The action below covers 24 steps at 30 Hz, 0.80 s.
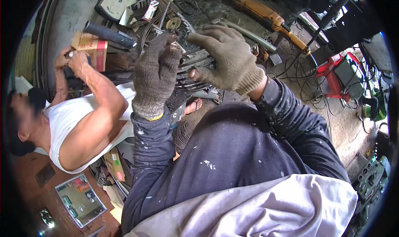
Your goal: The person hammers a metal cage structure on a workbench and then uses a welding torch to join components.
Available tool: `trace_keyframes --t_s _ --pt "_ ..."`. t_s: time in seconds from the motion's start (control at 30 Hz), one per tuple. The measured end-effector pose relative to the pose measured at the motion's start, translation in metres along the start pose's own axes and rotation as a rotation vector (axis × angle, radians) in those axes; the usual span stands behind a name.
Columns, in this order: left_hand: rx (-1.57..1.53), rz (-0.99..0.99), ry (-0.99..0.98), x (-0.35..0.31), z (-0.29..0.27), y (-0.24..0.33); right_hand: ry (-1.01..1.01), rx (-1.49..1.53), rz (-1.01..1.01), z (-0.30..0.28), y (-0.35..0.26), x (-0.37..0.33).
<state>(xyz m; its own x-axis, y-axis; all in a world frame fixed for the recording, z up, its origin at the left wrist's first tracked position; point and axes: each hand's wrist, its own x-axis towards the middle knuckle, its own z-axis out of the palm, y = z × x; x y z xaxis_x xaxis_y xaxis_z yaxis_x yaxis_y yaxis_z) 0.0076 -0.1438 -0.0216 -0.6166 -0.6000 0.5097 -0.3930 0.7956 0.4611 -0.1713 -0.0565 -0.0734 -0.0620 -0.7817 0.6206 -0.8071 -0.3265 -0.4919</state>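
Note:
My left hand (154, 77), in a dark, dirty knit glove, is raised with its fingers curled together. Thin, light metal pieces show by its fingertips, but whether it grips one of them cannot be made out. To its right, my right hand (228, 56) wears a lighter brown knit glove and holds nothing visible. Its fingers stretch out and its thumb stands apart, the bare thumb tip poking through the glove. Below and between the hands lie several dark metal bars (193, 85). Just beyond the fingertips is a small yellowish disc (173, 23) among rods.
An orange angle grinder (266, 17) lies at the far right, beside a grey pipe (249, 35). Cables (318, 93) tangle near a red-and-grey machine (336, 75). On the left, another person in a white sleeveless shirt (83, 116) handles a cardboard box (92, 50) near a dark cylinder (110, 34).

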Motion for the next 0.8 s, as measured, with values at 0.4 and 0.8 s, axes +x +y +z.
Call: trace_keyframes --t_s 0.4,0.8 --pt "-0.235 -0.371 0.169 -0.057 0.002 -0.096 0.242 0.339 0.359 0.02 0.053 -0.042" --pt "-0.883 -0.595 0.175 -0.054 0.037 -0.075 0.321 0.467 0.342 0.029 0.079 -0.081"
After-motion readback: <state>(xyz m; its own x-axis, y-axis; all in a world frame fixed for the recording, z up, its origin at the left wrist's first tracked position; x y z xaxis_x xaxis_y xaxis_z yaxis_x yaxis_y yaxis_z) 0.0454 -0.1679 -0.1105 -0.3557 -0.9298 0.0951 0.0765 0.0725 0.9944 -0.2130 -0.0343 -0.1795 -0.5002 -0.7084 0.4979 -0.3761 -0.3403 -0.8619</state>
